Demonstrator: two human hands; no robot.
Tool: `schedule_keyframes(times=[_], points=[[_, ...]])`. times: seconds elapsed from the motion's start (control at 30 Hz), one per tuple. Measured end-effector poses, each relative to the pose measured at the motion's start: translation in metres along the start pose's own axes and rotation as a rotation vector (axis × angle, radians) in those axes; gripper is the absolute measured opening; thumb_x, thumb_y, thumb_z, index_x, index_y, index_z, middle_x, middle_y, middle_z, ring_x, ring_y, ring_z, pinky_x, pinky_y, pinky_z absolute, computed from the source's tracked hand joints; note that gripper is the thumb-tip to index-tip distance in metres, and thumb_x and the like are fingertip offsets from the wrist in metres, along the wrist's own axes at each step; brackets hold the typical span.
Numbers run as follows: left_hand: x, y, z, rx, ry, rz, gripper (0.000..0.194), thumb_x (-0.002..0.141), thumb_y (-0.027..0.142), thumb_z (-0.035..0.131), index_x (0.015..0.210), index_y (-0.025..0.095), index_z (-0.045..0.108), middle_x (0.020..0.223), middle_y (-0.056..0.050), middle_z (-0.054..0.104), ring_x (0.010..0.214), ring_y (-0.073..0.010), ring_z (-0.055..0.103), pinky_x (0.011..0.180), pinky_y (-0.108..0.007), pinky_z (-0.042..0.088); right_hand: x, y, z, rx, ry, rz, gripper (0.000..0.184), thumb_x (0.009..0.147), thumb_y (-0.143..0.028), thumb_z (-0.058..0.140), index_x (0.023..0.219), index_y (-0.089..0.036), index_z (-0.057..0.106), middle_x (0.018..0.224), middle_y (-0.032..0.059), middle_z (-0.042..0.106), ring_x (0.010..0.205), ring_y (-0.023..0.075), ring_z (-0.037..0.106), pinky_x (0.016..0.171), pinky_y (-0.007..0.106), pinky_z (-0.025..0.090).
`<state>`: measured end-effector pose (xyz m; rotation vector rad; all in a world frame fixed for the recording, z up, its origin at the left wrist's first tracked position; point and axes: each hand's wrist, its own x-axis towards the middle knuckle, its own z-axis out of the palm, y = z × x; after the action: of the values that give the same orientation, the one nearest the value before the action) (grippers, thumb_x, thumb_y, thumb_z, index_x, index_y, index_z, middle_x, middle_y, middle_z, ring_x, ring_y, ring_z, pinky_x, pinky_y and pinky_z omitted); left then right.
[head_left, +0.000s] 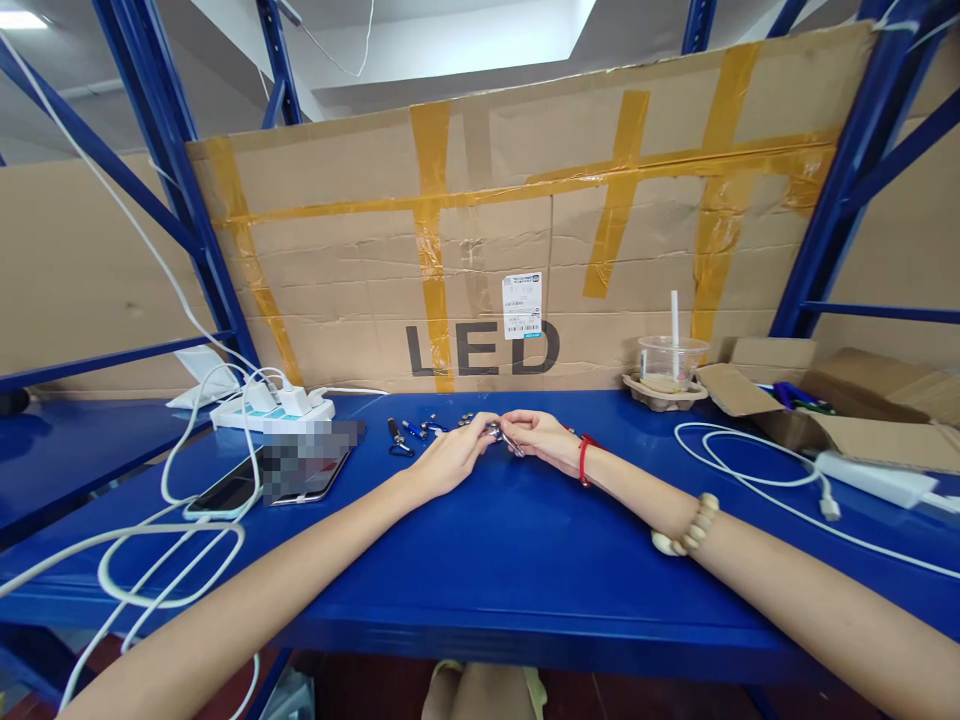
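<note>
My left hand (456, 456) and my right hand (546, 438) meet over the middle of the blue table. Between their fingertips is a small, shiny metal piece (513, 444), slim and tilted, too small to name surely. Both hands have their fingers pinched on it. Left of my left hand lie a dark piece with a black loop (397, 440) and a small blue piece (413, 430). Behind the hand sit several tiny brass-coloured parts (466, 418), partly hidden by my fingers.
Phones (232, 488) lie at left, near a white power strip (262, 415) and looping white cables (169, 530). On the right are a plastic cup (670, 362) with a straw, an open cardboard box (862, 440) and a white cable (750, 480). A cardboard wall (345, 290) stands behind.
</note>
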<state>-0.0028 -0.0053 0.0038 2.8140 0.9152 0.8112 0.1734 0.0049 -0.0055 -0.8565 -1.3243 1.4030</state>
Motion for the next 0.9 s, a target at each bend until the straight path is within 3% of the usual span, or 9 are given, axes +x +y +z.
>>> schedule_keyframes(times=[0.13,0.37,0.53,0.77,0.9], points=[[0.0,0.001,-0.001,0.039,0.003,0.014,0.026,0.09,0.026,0.024,0.111,0.022,0.037,0.098,-0.003,0.056,0.086,-0.0145,0.054,0.07,-0.023,0.04,-0.001,0.001,0.003,-0.023,0.035,-0.002,0.045,0.046,-0.035,0.076,0.08,-0.014,0.057,0.06,-0.0014,0.057,0.049,0.0056,0.05,0.047,0.018,0.039],[0.004,0.002,0.001,0.131,0.009,-0.116,0.023,0.09,0.028,0.023,0.107,0.023,0.038,0.096,-0.001,0.057,0.082,-0.017,0.056,0.065,-0.025,0.04,-0.004,-0.003,0.006,-0.261,0.148,-0.106,0.035,0.053,-0.039,0.071,0.074,-0.013,0.062,0.068,0.002,0.059,0.052,0.0061,0.048,0.039,0.015,0.039],[0.005,-0.002,0.004,0.121,-0.012,-0.17,0.022,0.09,0.029,0.022,0.101,0.022,0.039,0.091,-0.001,0.057,0.079,-0.0172,0.056,0.063,-0.026,0.039,0.0,0.0,0.001,-0.327,0.093,-0.173,0.039,0.058,-0.038,0.068,0.09,-0.016,0.065,0.08,0.0053,0.064,0.065,0.0111,0.055,0.038,0.014,0.041],[0.004,-0.01,0.007,-0.01,-0.011,-0.123,0.019,0.089,0.029,0.022,0.097,0.021,0.038,0.084,0.0,0.056,0.076,-0.0147,0.054,0.061,-0.024,0.037,0.004,0.006,-0.004,-0.326,0.008,-0.215,0.037,0.054,-0.033,0.07,0.086,-0.014,0.066,0.092,0.0071,0.062,0.067,0.0122,0.057,0.038,0.015,0.043],[0.002,-0.008,0.006,-0.064,-0.042,-0.103,0.019,0.089,0.029,0.024,0.097,0.021,0.038,0.082,0.0,0.055,0.074,-0.0141,0.053,0.062,-0.024,0.037,0.002,0.005,-0.005,-0.362,-0.009,-0.252,0.035,0.053,-0.034,0.07,0.079,-0.012,0.067,0.087,0.0077,0.062,0.064,0.012,0.057,0.037,0.016,0.043]])
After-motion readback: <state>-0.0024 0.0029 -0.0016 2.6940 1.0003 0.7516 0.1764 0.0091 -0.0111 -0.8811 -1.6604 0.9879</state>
